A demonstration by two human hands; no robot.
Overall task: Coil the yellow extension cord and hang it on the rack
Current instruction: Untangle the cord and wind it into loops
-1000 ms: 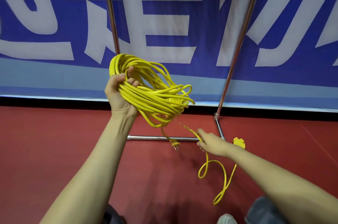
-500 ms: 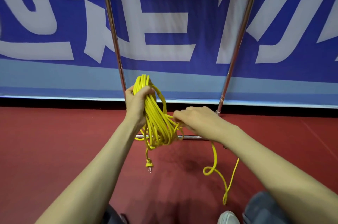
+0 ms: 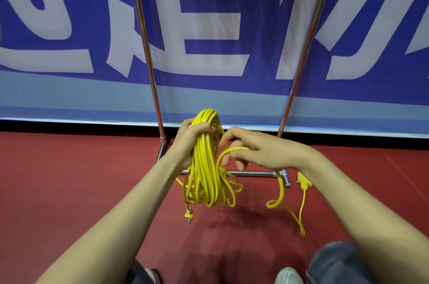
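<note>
Gripping with the left hand point(image 3: 189, 142) the coiled yellow extension cord point(image 3: 206, 174), bunched and hanging in front of the rack point(image 3: 148, 51), with the plug point(image 3: 188, 216) dangling beneath. Curling the right hand point(image 3: 255, 151) round a loose strand, trailing to the socket end point(image 3: 303, 181) on the floor point(image 3: 69, 179) beside the rack's right foot.

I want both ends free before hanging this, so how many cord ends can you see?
2. The pronged plug hangs below the coil gripped by the left hand; the socket end lies on the red floor, right of the rack's base.
</note>
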